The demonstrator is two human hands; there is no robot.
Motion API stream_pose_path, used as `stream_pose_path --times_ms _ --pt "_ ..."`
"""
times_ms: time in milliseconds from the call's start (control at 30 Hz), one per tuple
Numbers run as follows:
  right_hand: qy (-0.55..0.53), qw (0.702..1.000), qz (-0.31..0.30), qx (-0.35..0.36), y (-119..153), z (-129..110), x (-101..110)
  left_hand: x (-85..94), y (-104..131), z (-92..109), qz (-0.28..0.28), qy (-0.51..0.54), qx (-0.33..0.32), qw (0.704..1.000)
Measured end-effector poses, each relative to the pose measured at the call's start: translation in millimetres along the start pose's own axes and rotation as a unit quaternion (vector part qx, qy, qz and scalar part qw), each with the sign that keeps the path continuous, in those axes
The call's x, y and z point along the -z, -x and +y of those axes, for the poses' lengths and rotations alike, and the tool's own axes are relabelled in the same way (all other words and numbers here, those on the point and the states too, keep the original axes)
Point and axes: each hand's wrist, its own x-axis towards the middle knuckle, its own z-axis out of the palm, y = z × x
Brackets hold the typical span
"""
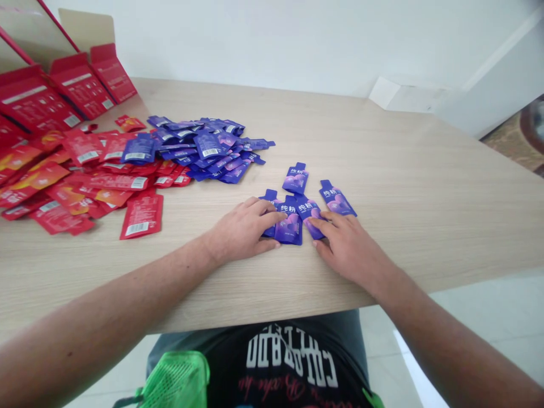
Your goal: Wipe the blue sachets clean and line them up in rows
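A white wall (263, 45) stands at twelve o'clock; on the wood-grain table (395, 164), open-fingered left hand (242, 229) and right hand (351, 243) touch among five purple pouches (289, 228).

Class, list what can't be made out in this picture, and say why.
All in the head view:
- Leftmost purple sachet near the hands: partly hidden by the left hand.
- Number of sachets in the purple pile: they overlap.
- Small print on the red boxes: too small and blurred.
- Brown object, far right: cut off by the edge.
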Motion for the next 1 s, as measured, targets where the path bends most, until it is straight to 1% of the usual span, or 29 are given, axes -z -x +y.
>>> stream_pose_path --times_ms 167,300,500,667,833,933,1000 --pt "-0.04 0.999 0.01 -0.025 8 -2 -3 -4.6 -5 10 0.011 -0.004 0.016 1.0" --pt "-0.058 0.998 0.012 -0.016 -2 -5 -9 -8.2 -10 14 0.019 -0.004 0.029 0.999" --pt "-0.075 0.997 0.011 -0.002 -19 -5 -12 -11.5 -16 12 0.027 -0.008 0.06 0.998" --pt "-0.089 0.996 0.012 -0.003 -23 -1 -13 -14.9 -25 13 0.032 0.0 0.08 0.996" --pt "-0.091 0.996 0.018 -0.004 -25 -2 -14 -14.9 -30 24 0.049 0.003 0.086 0.995" --pt "-0.11 0.994 0.001 0.009 -26 1 -9 -15.5 -32 31 0.056 -0.014 0.08 0.995" --pt "-0.141 0.989 -0.028 0.02 -29 8 -1 -16.8 -33 32 0.048 -0.024 0.075 0.996"
